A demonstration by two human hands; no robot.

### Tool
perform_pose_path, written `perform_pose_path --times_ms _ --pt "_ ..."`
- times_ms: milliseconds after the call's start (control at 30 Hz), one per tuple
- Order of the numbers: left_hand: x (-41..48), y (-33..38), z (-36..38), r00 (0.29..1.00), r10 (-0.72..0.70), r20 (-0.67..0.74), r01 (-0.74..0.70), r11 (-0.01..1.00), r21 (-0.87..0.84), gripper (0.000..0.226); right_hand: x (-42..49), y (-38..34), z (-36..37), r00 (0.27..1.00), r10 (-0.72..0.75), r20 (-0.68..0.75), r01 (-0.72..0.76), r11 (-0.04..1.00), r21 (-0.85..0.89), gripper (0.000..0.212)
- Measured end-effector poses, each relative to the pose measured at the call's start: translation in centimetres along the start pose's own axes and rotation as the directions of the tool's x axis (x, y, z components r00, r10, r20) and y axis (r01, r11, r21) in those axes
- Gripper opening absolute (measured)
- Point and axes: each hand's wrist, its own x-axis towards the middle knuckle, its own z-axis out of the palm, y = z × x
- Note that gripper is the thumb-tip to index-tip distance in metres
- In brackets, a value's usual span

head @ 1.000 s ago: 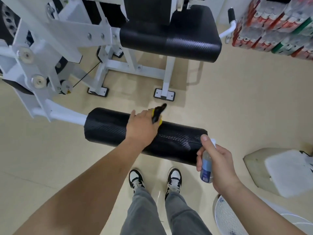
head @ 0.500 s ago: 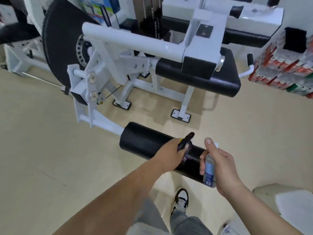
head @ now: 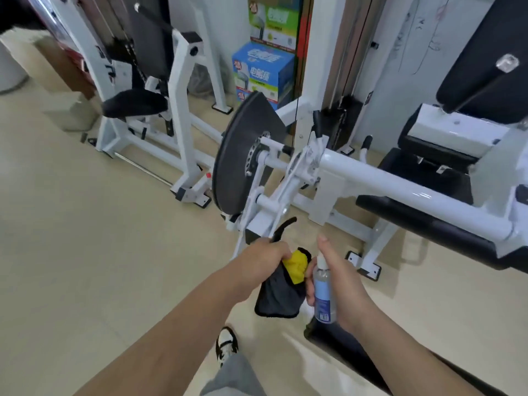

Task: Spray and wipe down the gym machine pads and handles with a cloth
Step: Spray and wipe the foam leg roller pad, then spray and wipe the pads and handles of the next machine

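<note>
Nearest, a black textured roller pad (head: 337,347) lies under the right hand (head: 343,290). That hand's grip is curled round a clear plastic spray bottle (head: 324,298), with one digit raised above the white nozzle. The bottle's blue label carries a barcode, but the print is too small to read. Just beside it, the left hand (head: 265,252) has its grip pinched on a dark grey cloth with a yellow face (head: 278,292), which hangs bunched below the fingers. Behind stands the white gym machine frame (head: 371,178). Farthest, the blue and green cardboard boxes (head: 263,70) bear blurred writing.
</note>
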Motion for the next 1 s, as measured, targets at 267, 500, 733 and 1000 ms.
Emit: perform_pose_path --times_ms 267,500,733,1000 --pt "5.4 3.6 -18.5 0.98 -0.049 -0.191 -0.03 0.919 -0.392 0.049 5.3 -7.6 17.1 0.992 0.06 0.11 -0.063 0.998 0.022 0.08" --pt "9.6 6.5 -29.7 0.997 0.081 0.004 -0.057 0.738 -0.672 0.042 12.4 -13.9 27.1 0.992 0.042 0.123 -0.044 0.999 0.017 0.076" --pt "14.9 7.2 -37.5 0.997 0.08 -0.017 -0.076 0.829 -0.555 0.044 20.9 -18.6 35.0 0.989 0.125 0.075 -0.128 0.991 0.036 0.071" --pt "25.0 10.3 -53.6 0.966 -0.093 -0.24 -0.031 0.883 -0.469 0.047 32.9 -23.1 47.9 0.983 0.157 0.091 -0.158 0.987 0.007 0.076"
